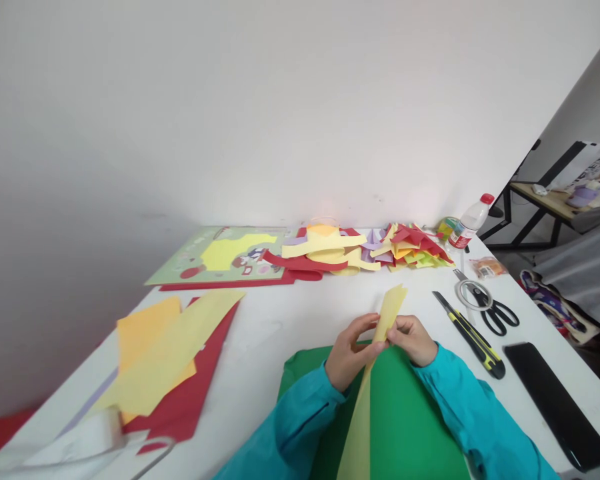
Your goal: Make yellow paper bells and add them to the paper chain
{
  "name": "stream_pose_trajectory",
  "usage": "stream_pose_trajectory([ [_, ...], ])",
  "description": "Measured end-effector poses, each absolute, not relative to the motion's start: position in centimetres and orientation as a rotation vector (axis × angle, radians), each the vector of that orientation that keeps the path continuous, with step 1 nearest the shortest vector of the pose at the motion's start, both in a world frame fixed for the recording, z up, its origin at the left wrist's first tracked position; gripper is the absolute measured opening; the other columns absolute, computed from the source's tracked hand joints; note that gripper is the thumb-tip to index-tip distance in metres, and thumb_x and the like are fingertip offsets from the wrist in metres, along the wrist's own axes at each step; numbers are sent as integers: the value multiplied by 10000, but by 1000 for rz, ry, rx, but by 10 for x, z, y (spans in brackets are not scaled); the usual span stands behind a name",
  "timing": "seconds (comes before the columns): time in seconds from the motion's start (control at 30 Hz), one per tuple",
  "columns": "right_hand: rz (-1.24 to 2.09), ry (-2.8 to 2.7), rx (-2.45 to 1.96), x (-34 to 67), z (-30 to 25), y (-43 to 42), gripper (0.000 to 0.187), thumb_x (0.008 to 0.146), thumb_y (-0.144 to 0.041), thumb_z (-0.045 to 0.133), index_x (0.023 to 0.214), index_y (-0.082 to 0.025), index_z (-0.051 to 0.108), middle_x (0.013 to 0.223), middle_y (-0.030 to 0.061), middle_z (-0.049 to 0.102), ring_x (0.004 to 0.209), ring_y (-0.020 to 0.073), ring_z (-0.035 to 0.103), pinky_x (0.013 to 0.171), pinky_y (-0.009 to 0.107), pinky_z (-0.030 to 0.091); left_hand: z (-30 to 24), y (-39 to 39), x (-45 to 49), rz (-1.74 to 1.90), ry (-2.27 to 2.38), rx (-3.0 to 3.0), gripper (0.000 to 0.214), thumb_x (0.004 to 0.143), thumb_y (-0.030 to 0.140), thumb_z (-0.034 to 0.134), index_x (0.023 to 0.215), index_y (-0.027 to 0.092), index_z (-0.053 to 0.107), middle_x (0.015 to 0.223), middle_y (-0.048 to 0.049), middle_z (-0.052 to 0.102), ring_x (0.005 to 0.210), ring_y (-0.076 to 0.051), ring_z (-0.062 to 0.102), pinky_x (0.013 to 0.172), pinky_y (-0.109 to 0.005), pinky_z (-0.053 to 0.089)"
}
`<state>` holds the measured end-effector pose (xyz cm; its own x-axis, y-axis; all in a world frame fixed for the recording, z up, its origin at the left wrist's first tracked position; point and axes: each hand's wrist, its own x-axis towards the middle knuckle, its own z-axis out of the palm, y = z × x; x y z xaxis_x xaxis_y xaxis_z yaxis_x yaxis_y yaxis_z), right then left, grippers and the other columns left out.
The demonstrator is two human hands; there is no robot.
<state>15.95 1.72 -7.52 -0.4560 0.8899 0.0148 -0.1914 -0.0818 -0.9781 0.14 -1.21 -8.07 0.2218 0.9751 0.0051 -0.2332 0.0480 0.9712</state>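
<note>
A long pale yellow paper strip (380, 347) stands up from the table between both hands. My left hand (347, 353) pinches it from the left, fingers closed on the sheet. My right hand (414, 339) pinches its right side at the same height. Both hands hover over a green paper sheet (410, 420) lying at the table's near edge. Teal sleeves cover both forearms.
Yellow, orange and red sheets (165, 360) lie at the left. A heap of coloured paper scraps (360, 250) and a green picture sheet (220, 257) sit by the wall. At the right lie a utility knife (473, 337), scissors (490, 307), a tape ring, a black phone (555, 400) and a bottle (470, 221).
</note>
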Motion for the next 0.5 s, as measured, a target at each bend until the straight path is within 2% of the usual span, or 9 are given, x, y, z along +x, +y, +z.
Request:
stream_pose_trajectory([
  [0.27,1677,-1277,-881,163,-78,20,312,593,-443,770,601,-168,624,578,-7,658,544,126,584,574,257,463,-70,-11,-3,1145,808,949,553,625,398,738,1104,164,595,1162,-129,629,1119,-327,539,857,-405,478],
  [0.5,1668,-1088,-1010,181,-83,37,333,523,-395,782,552,-184,526,475,-36,592,394,95,500,406,215,374,-59,3,-25,1250,774,698,528,593,368,708,1060,138,618,1084,-119,672,1029,-334,594,864,-412,471],
])
